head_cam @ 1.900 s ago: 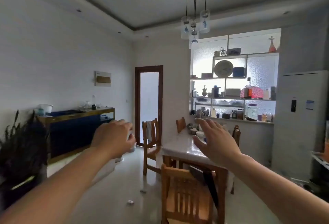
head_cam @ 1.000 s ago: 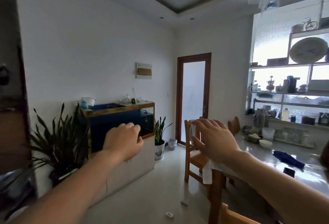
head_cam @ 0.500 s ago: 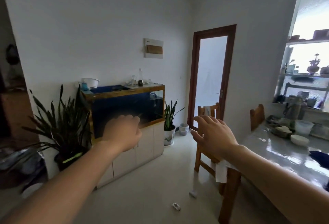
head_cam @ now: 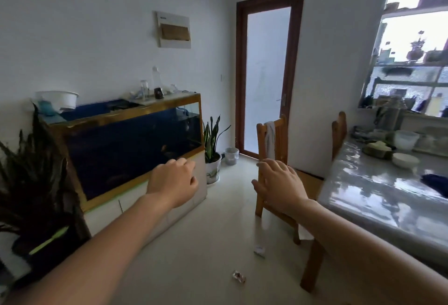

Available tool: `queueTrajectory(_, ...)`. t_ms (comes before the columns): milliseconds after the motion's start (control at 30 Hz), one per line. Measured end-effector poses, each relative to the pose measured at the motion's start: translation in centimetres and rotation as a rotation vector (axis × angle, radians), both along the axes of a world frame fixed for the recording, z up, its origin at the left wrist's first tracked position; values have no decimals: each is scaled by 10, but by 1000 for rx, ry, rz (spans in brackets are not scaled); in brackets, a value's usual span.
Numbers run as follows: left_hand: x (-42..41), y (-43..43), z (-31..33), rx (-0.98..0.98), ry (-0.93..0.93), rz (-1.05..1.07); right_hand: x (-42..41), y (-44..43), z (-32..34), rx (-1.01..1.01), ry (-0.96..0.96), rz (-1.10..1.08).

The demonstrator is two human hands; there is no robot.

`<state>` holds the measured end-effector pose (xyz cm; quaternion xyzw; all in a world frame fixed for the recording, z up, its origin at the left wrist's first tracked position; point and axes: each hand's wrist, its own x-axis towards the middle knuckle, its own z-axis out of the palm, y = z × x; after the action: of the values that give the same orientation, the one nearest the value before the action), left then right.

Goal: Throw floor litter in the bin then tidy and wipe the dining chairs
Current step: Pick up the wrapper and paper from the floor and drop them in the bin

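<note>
On the pale tiled floor near the table's leg lie two small crumpled wrappers, light and flimsy; pinch each by its edge. Your left hand curls loosely and your right hand spreads, both holding nothing.

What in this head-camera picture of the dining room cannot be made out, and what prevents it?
- Two litter pieces on the floor: too small to identify.
- Bin contents: too small and far.
- Chair seat: hidden behind the right hand.
- Table far end: cut off by the right edge.
</note>
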<state>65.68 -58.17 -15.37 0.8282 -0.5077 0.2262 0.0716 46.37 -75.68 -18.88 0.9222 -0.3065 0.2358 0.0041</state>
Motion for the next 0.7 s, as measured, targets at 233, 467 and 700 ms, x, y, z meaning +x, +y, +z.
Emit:
queueTrajectory(233,68,-72,-53,84,89,-69,45,-47,-44,94,87,-74)
queueTrajectory(467,108,-149,-100,119,178,-124,80,-102,-85,193,125,-119)
queueTrajectory(700,146,-236,-153,257,299,-109,107,-184,-137,255,185,-157)
